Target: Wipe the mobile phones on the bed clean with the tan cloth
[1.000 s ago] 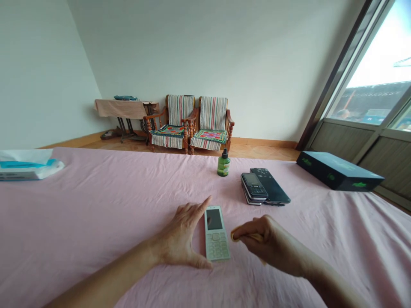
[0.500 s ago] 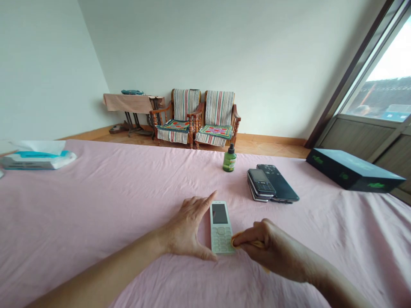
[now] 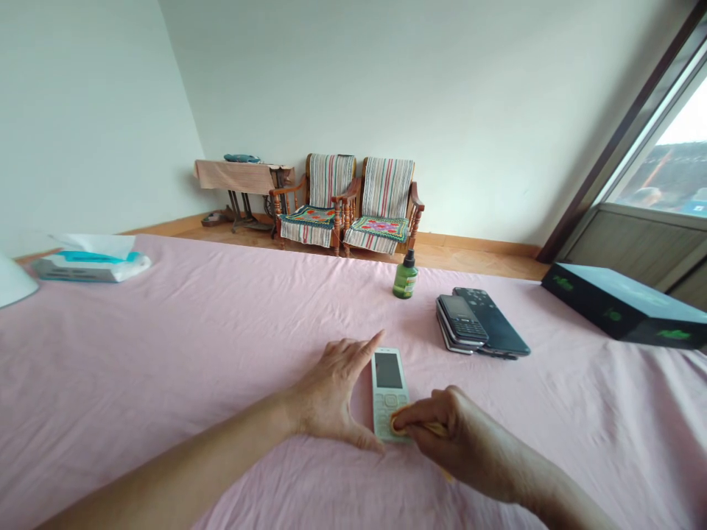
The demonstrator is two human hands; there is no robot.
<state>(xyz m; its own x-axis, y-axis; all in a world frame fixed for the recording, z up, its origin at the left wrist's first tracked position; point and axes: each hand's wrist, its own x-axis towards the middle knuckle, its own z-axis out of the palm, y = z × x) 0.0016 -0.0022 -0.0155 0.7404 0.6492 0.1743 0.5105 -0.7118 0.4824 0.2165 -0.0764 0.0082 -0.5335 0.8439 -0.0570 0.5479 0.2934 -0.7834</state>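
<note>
Centrally, a white rectangular keypad phone (image 3: 389, 379) lies near me on the pink fabric sheet (image 3: 232, 309). My left hand (image 3: 334, 390) spreads thumb and fingers open around its left side; my right hand's (image 3: 456, 434) bent fingers pinch a bunched yellow cloth (image 3: 395, 422) over the keypad's near part.

pink cloth (image 3: 237, 316) bears tissues (image 3: 91, 266), green bottle (image 3: 405, 281), white phone (image 3: 389, 370), stacked phones (image 3: 462, 320) and black box (image 3: 624, 303).
</note>
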